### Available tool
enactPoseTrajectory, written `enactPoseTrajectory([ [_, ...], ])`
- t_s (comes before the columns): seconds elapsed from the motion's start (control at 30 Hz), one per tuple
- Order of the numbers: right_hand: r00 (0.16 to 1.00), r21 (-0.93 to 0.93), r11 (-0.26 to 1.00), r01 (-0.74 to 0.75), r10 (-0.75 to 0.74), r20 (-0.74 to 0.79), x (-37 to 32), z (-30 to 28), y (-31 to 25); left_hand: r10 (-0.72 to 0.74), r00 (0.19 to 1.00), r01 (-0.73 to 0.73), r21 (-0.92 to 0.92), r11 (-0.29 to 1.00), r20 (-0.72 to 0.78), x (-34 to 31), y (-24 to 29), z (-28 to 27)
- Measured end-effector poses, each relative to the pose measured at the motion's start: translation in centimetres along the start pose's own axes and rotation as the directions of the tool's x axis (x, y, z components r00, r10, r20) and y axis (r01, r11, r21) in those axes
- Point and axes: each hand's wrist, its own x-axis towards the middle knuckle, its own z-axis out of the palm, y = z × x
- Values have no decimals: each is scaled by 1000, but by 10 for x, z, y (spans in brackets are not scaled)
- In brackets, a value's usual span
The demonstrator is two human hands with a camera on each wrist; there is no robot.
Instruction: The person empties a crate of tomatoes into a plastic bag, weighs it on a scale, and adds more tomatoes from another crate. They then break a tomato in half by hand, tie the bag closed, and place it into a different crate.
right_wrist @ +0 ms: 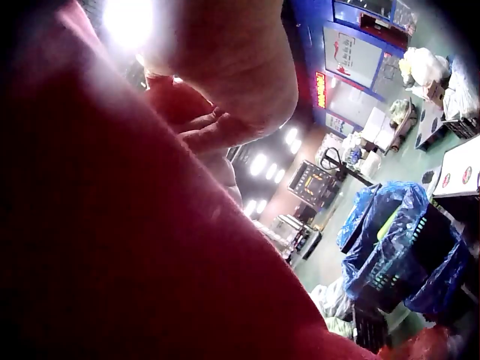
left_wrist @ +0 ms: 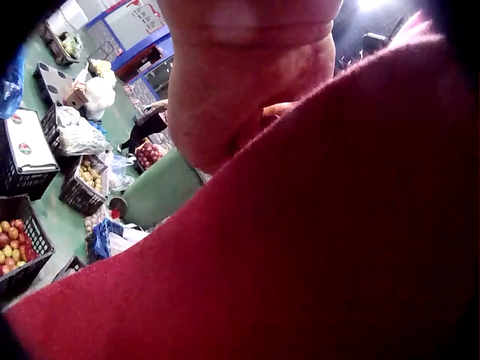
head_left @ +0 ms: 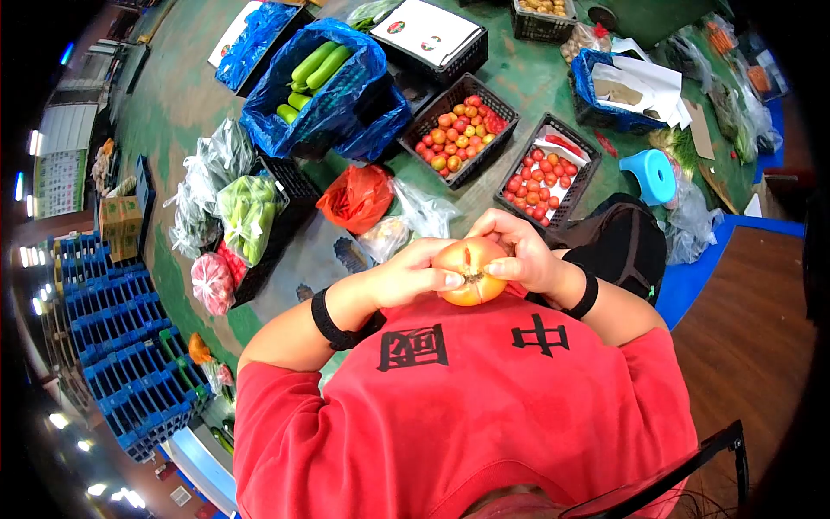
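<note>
A large orange-red tomato (head_left: 471,275) is held close in front of the red shirt (head_left: 484,406) in the head view. A dark red split and a brown, cracked stem scar show on its upper face. My left hand (head_left: 411,272) grips its left side, with the thumb lying near the scar. From the other side my right hand (head_left: 529,253) holds it, thumb also by the scar and fingers curled over the far edge. In both wrist views the shirt covers much of the picture, and the hands show only in part.
Beyond the hands stand a crate of mixed tomatoes (head_left: 458,130) and a crate of small red tomatoes (head_left: 543,183). A blue-lined crate of long green gourds (head_left: 320,65), a red plastic bag (head_left: 356,199) and a blue stool (head_left: 650,176) are around. Blue pallets (head_left: 130,363) lie left.
</note>
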Motion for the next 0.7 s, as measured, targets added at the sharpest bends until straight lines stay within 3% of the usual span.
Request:
enactPoseTrajectory([
  [0.07, 1000, 13, 1000, -13, 12, 9, -2, -7, 2, -43, 999, 43, -11, 999, 16, 5, 1, -1],
  [0.17, 1000, 6, 1000, -15, 15, -12, -1, -11, -2, 36, 999, -34, 66, 997, -26, 12, 2, -1],
  [0.23, 998, -31, 1000, 7, -9, -60, 3, -18, -4, 105, 980, -42, 338, 940, -169, 20, 13, -1],
  [0.27, 998, -31, 999, 11, -13, -61, 3, -18, -6, 104, 980, -42, 341, 939, -167, 22, 16, -5],
  [0.33, 997, -151, 988, 14, -24, -67, 4, -18, -12, -71, 987, 134, 502, 854, -143, 25, 21, -16],
  [0.4, 997, -180, 983, -25, 10, -81, 2, -24, -13, -57, 988, 124, 521, 845, -142, 29, 24, -15],
  [0.47, 997, -160, 985, -65, 57, -52, 1, -26, -18, 117, 968, 0, 470, 883, -221, 33, 26, -11],
  [0.63, 994, -142, 990, 10, -25, -104, -3, -26, -21, 42, 975, 52, 411, 910, -218, 38, 23, -13],
  [0.7, 982, -198, 980, 36, -72, -177, -5, -23, -24, 134, 954, 12, 480, 877, -268, 41, 20, -9],
])
